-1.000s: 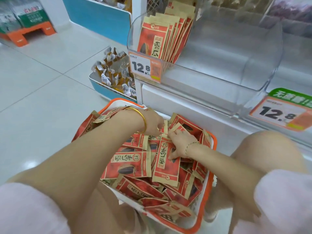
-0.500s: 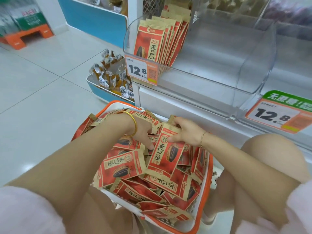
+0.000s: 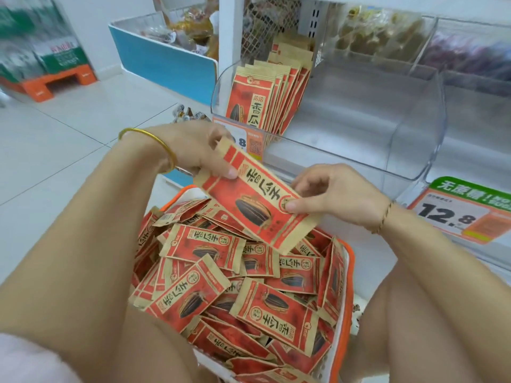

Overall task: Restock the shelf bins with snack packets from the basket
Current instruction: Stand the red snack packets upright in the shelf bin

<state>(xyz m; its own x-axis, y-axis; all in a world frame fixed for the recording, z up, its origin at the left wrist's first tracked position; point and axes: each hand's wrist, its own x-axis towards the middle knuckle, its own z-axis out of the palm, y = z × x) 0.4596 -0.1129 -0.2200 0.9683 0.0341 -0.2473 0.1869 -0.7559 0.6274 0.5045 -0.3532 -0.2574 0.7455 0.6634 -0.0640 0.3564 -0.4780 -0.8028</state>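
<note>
The snack packet (image 3: pixel 257 208) hangs over the basket (image 3: pixel 349 286), its long side running from 10 to 4 o'clock, the left hand (image 3: pixel 193 153) pinching its top end, the right hand (image 3: pixel 331 194) pinching its low end, and the shelf bin (image 3: pixel 414 120) sits at 1 o'clock.

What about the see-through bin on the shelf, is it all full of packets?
No, the see-through bin has just one row of packets standing at its left end.

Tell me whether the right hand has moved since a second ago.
Yes. The right hand has risen from inside the basket and now pinches a lifted packet above its rim, nearer the shelf bin.
</note>
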